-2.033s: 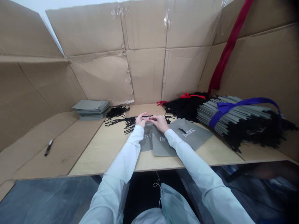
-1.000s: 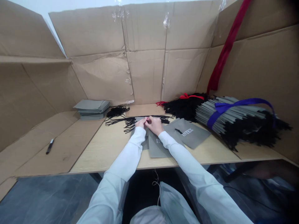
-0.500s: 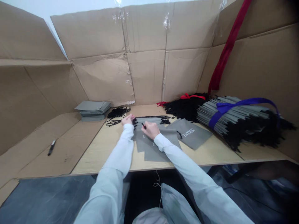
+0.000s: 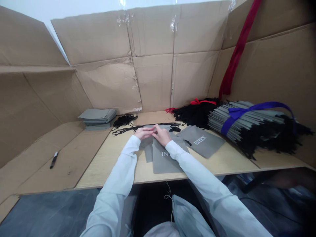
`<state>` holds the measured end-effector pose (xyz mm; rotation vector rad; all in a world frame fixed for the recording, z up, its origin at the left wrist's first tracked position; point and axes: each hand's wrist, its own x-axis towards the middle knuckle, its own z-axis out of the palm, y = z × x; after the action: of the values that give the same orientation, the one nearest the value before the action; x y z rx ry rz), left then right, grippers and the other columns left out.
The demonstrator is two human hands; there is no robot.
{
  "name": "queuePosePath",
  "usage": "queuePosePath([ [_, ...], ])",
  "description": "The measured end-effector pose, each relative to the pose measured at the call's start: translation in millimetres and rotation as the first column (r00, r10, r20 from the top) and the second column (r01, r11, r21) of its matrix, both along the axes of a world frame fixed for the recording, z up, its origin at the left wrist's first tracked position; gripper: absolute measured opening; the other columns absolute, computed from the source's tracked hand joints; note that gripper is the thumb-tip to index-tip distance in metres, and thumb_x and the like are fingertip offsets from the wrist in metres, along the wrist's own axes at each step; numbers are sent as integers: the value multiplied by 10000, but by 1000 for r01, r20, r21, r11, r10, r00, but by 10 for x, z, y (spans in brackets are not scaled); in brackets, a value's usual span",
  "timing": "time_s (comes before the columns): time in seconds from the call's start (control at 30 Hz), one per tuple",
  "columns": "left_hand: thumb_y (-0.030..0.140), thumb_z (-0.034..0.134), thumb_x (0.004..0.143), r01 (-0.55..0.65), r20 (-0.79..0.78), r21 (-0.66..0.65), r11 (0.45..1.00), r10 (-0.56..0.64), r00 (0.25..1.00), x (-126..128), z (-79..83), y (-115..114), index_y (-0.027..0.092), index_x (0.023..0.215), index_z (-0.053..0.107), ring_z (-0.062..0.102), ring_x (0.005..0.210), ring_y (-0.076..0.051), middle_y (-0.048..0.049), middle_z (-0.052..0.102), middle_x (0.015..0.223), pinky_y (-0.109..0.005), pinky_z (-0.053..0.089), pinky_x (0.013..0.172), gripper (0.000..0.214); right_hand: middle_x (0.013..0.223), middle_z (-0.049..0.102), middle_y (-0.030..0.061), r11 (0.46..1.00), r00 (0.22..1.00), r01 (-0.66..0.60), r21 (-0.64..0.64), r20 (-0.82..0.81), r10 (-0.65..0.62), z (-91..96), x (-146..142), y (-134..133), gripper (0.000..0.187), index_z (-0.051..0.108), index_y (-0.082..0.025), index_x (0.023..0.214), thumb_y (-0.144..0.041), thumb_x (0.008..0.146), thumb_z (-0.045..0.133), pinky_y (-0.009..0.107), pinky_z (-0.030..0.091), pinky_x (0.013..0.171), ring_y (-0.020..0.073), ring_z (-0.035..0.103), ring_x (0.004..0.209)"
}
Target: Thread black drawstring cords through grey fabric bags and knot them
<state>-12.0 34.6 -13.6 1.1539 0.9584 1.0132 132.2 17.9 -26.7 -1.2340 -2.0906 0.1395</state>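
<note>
A flat grey pouch (image 4: 163, 158) with white lettering lies on the wooden table (image 4: 116, 161) in front of me. My left hand (image 4: 143, 132) and my right hand (image 4: 160, 134) meet at its top edge, fingers pinched together there. What they pinch is too small to make out; loose black cords (image 4: 128, 129) lie just beyond them. A second grey pouch (image 4: 201, 141) lies to the right, a black cord end on it.
A tall bundle of grey pouches tied with a blue ribbon (image 4: 249, 123) and a mass of black cords (image 4: 195, 113) fill the right side. A small stack of grey pouches (image 4: 97, 118) sits at back left. A marker pen (image 4: 53, 159) lies on the cardboard at left. Cardboard walls surround the table.
My left hand went out to the cords at the left, then came back to meet my right hand at the pouch's top edge. The pouch has slid slightly nearer to me.
</note>
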Motion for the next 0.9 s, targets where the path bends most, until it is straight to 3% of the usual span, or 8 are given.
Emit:
queuePosePath([
  [0.2, 193, 734, 400, -74, -30, 6, 997, 75, 997, -23, -83, 36, 71, 706, 621, 586, 614, -158, -84, 627, 652, -336, 453, 734, 349, 691, 609, 0, 999, 999, 18, -42, -28, -19, -30, 36, 68, 210, 551, -195, 758, -381, 662, 530, 199, 361, 579, 116, 547, 643],
  [0.37, 239, 725, 410, -105, -4, 70, 992, 105, 994, -28, -101, 66, 74, 702, 621, 588, 620, -173, -88, 625, 636, -352, 461, 720, 351, 657, 598, 7, 987, 996, -70, -142, -57, 63, -3, 53, 144, 219, 605, -176, 714, -376, 662, 534, 203, 364, 612, 107, 530, 626],
  [0.53, 199, 738, 336, 10, -170, 256, 967, 35, 985, -20, -100, 48, 103, 762, 635, 578, 747, -193, -89, 637, 757, -336, 419, 793, 448, 794, 543, 26, 993, 992, -118, 8, -31, 119, 41, 129, 229, 132, 617, -178, 679, -291, 614, 600, 231, 350, 715, 121, 487, 772],
  [0.6, 193, 734, 329, 4, -270, 340, 940, 94, 958, 20, -119, 36, 107, 761, 641, 575, 755, -197, -84, 639, 755, -324, 415, 794, 450, 822, 519, 30, 992, 993, -120, 38, -5, 120, 47, 158, 261, 122, 617, -178, 661, -282, 597, 615, 239, 344, 729, 130, 469, 808],
  [0.77, 256, 694, 435, -77, -445, 512, 856, 341, 828, 130, -180, -4, 148, 716, 660, 577, 701, -194, -52, 643, 679, -301, 425, 744, 303, 688, 543, 15, 992, 983, -127, -28, 132, 130, 73, 202, 279, 92, 595, -149, 685, -219, 626, 584, 204, 345, 626, 99, 479, 647],
  [0.83, 281, 688, 447, -59, -495, 549, 833, 381, 781, 135, -181, -19, 160, 699, 665, 574, 672, -191, -45, 640, 639, -293, 427, 724, 281, 668, 560, 21, 989, 972, -143, -25, 185, 145, 106, 220, 262, 77, 589, -140, 677, -200, 632, 573, 200, 341, 611, 98, 484, 632],
  [0.9, 311, 677, 462, -38, -499, 544, 838, 360, 788, 122, -163, -32, 161, 701, 666, 570, 641, -184, -40, 636, 617, -283, 432, 695, 282, 638, 568, 21, 981, 963, -191, -44, 186, 196, 147, 248, 245, 80, 584, -131, 659, -207, 643, 561, 195, 344, 594, 93, 492, 601],
])
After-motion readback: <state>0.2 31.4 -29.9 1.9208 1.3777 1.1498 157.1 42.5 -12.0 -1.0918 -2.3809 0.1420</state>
